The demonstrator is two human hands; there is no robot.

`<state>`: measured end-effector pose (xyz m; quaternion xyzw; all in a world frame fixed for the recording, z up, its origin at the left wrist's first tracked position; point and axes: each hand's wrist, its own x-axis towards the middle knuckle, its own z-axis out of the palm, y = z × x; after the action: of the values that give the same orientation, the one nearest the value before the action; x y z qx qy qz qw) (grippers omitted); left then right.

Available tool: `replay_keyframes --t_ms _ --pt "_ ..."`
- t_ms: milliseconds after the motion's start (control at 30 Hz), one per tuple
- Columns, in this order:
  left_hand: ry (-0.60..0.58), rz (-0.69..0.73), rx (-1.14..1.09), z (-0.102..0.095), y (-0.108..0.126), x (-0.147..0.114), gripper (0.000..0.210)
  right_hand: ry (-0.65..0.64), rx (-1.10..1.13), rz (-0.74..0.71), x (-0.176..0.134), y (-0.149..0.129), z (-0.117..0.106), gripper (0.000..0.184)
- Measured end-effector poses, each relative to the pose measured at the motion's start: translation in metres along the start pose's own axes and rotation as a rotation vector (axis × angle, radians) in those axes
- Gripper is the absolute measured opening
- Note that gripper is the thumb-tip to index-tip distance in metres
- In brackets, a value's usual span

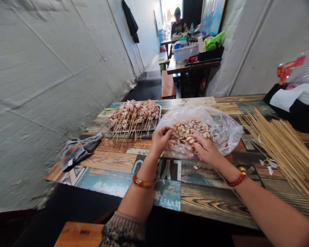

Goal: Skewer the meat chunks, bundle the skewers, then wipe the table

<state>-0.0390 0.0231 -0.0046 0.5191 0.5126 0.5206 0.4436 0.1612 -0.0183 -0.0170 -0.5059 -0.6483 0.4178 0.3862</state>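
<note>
Both hands work over a clear plastic bag (pixel 228 132) spread on the table, with a heap of loose garlic cloves (pixel 186 128) in it. My left hand (pixel 161 140) is at the heap's left edge, thumb and fingers pinched together; what they hold is hidden. At the near side of the cloves, my right hand (pixel 206 149) is closed, its fingertips against the garlic. A thin bamboo skewer (pixel 229 187) runs from beneath this hand toward the table's near edge and appears gripped in it. To the left, a metal tray (pixel 158 113) carries many threaded garlic skewers (pixel 134 115).
Bare bamboo skewers (pixel 280 147) lie in a large bundle at the right. A grey cloth (pixel 79 151) rests at the left edge. Beyond the patterned table (pixel 113 161) are a bench (pixel 168 84), a cluttered second table (pixel 193 67) and a seated person (pixel 178 25).
</note>
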Motion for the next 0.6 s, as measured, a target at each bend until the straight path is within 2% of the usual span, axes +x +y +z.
replay_keyframes --t_ms 67,167,267,333,467,600 --pt "-0.043 0.074 0.252 -0.006 -0.003 0.002 0.006 -0.056 -0.158 -0.112 -0.002 0.001 -0.001 0.036" --pt "-0.141 0.195 0.649 -0.013 -0.003 0.001 0.014 -0.222 -0.3 -0.233 -0.006 -0.003 -0.002 0.035" --pt "-0.194 0.254 0.869 -0.016 0.001 -0.002 0.021 -0.284 -0.364 -0.275 -0.009 -0.005 -0.003 0.035" --pt "-0.209 0.258 0.922 -0.016 0.004 -0.003 0.02 -0.268 -0.368 -0.274 -0.009 -0.005 -0.002 0.036" --pt "-0.283 0.242 0.889 -0.018 0.007 -0.004 0.01 -0.26 -0.346 -0.259 -0.008 -0.004 -0.001 0.037" --pt "-0.414 0.247 0.828 -0.023 0.006 -0.005 0.024 -0.261 -0.335 -0.262 -0.008 -0.004 -0.002 0.037"
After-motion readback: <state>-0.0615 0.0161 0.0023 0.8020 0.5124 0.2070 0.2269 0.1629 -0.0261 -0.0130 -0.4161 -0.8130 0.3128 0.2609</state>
